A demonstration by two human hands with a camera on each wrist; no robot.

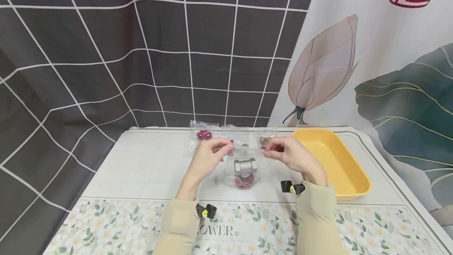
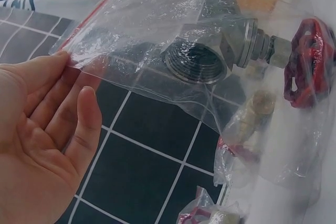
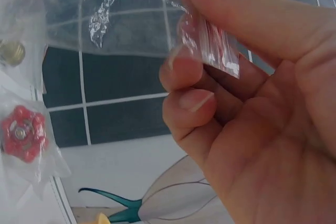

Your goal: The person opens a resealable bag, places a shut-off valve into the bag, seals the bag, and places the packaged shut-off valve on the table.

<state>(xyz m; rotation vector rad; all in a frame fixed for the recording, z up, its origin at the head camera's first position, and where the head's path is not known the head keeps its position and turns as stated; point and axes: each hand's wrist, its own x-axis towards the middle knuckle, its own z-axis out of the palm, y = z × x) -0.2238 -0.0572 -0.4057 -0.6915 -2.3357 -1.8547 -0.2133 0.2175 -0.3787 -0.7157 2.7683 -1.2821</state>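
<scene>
A clear zip-lock bag (image 2: 131, 51) is stretched between my two hands by its red-lined top edge. My left hand (image 1: 207, 156) pinches one top corner between thumb and fingers. At the other corner, the thumb and curled fingers of my right hand (image 1: 295, 154) grip the zip strip (image 3: 220, 51). Inside the bag, a silver metal gate valve (image 1: 245, 166) lies low, its red handwheel (image 1: 244, 181) toward me. The left wrist view shows the threaded opening (image 2: 197, 64) of the valve through the plastic.
Behind the hands lie more clear bags, one with a red handwheel (image 1: 204, 135), another with a brass-coloured fitting (image 1: 263, 140). A yellow tray (image 1: 364, 186) stands at the right. A floral mat (image 1: 116, 223) covers the near table; a dark gridded curtain (image 1: 209, 70) hangs behind.
</scene>
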